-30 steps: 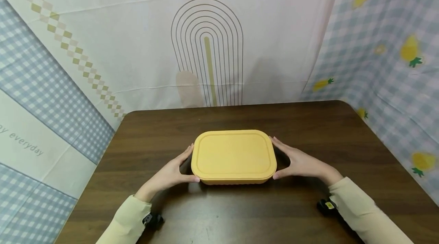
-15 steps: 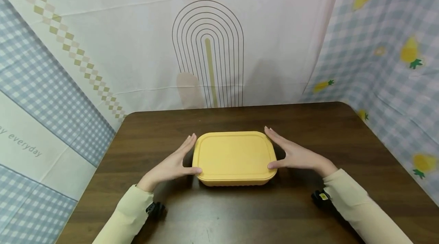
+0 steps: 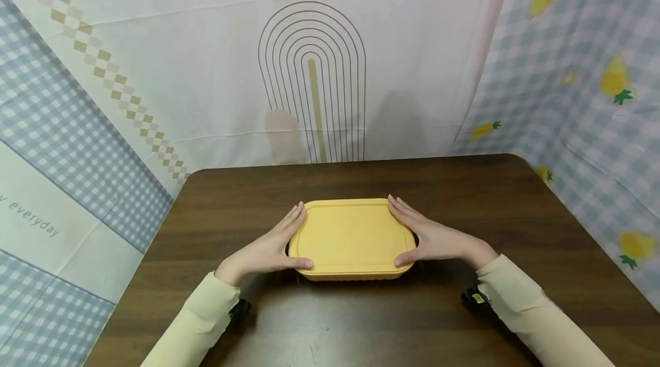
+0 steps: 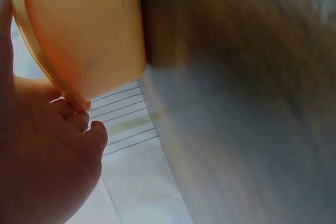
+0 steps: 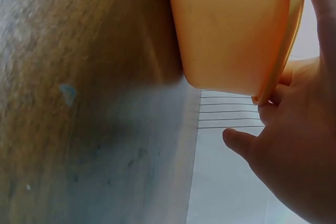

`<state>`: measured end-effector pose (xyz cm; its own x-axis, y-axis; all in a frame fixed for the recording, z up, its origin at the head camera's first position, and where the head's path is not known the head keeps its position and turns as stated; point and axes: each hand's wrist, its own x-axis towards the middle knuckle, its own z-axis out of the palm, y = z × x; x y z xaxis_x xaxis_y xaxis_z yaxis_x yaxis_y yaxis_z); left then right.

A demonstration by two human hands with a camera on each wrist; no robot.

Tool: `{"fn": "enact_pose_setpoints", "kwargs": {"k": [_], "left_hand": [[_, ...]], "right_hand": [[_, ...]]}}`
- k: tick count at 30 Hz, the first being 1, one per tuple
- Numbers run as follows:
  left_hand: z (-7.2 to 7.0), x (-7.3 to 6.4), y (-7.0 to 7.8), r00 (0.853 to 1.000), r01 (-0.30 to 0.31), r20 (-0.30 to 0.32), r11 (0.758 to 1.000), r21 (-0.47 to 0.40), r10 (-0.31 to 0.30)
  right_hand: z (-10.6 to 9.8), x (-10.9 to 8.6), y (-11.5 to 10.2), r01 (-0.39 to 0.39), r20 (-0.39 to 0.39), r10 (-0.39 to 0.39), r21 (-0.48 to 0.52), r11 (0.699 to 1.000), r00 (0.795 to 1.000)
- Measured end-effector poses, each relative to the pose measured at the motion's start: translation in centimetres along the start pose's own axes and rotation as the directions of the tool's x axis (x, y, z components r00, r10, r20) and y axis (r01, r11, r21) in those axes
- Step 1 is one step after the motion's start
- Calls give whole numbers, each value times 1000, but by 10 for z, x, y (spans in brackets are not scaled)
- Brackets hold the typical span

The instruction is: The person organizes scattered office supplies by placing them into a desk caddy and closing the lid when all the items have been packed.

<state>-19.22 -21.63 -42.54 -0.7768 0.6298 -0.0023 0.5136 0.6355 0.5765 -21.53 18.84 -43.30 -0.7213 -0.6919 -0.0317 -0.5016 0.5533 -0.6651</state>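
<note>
A yellow rectangular box with rounded corners stands on the table, its yellow lid (image 3: 353, 235) on top. At its left end, my left hand (image 3: 265, 251) rests fairly straight fingers and the thumb on the lid's corners. My right hand (image 3: 437, 241) lies the same way over the right end, thumb on the near corner. The left wrist view shows the box's side wall (image 4: 86, 30) with the left hand along the lid rim. In the right wrist view, the other end wall (image 5: 228, 30) appears, and the right hand's fingers touch the rim. The box's inside is hidden.
A dark brown wooden table (image 3: 330, 327) carries the box. Behind it hangs a white cloth (image 3: 216, 81) with arch lines. Checked blue cloth (image 3: 582, 126) closes off the right side, and another checked cloth (image 3: 77, 98) the left.
Both hands have risen from the box's ends and moved inward, and their fingers and thumbs now lie on the lid's corners. The box has stayed about where it was.
</note>
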Motion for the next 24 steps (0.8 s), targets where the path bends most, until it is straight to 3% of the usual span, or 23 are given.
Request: {"fn": "enact_pose_setpoints", "kwargs": {"k": [11, 24], "left_hand": [[-5, -1, 8, 999, 30, 16, 999, 32, -30], [-6, -3, 14, 998, 40, 47, 998, 41, -42]], "right_hand": [[-6, 3, -8, -27, 53, 31, -58, 998, 998], [-4, 2, -10, -46, 70, 47, -14, 999, 996]]}}
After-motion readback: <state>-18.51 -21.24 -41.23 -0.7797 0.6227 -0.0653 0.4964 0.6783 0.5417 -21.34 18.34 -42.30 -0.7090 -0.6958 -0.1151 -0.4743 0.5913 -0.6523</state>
